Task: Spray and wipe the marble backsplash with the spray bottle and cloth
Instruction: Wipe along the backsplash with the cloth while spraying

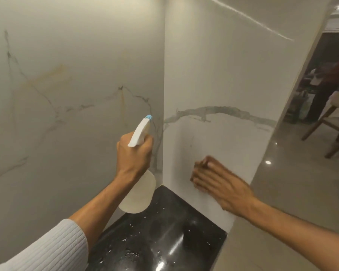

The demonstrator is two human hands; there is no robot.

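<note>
My left hand (134, 153) grips the neck of a white spray bottle (138, 194). Its blue-tipped nozzle (148, 117) points up at the corner where the two marble backsplash panels meet. The left panel (76, 85) carries grey and yellowish veins. My right hand (221, 184) lies flat and motion-blurred against the lower part of the right panel (223, 75), fingers pointing up-left. A brownish patch shows at the fingertips. I cannot tell whether it is the cloth or a reflection, and no cloth is clearly visible.
A black speckled countertop (160, 241) with wet droplets fills the corner below my hands. The right panel ends at a wall edge (282, 118). Beyond it are a glossy tiled floor, a wooden chair (333, 122) and a person standing far back.
</note>
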